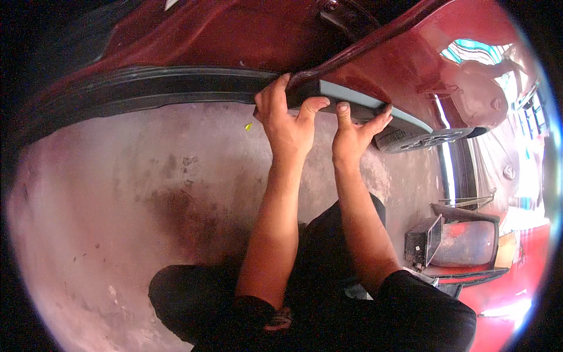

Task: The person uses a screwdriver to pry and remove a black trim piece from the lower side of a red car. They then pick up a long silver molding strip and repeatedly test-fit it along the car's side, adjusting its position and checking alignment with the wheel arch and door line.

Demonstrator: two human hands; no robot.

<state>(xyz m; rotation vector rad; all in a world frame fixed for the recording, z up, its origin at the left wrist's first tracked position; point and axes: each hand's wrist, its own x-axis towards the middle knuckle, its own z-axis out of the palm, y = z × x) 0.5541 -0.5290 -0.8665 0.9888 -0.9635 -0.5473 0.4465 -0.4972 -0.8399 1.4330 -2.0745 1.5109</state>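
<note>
A black and grey trim strip [358, 95] runs along the lower edge of a dark red car panel [381, 64]. My left hand [289, 120] grips the strip's left end, where it meets the long black sill trim [176, 82]. Its fingers reach up over the edge and the thumb presses from the front. Close beside it, my right hand [352, 135] holds the strip farther right. The thumb points up against the lower face, and a finger stretches right along the edge. The other fingertips are hidden.
A car wheel [419, 141] shows just right of my right hand. At the right lie a black crate [423, 242] and a dark-framed panel [469, 243], near a red surface [498, 293]. A small yellow-green scrap [248, 127] rests on the stained concrete floor [129, 170].
</note>
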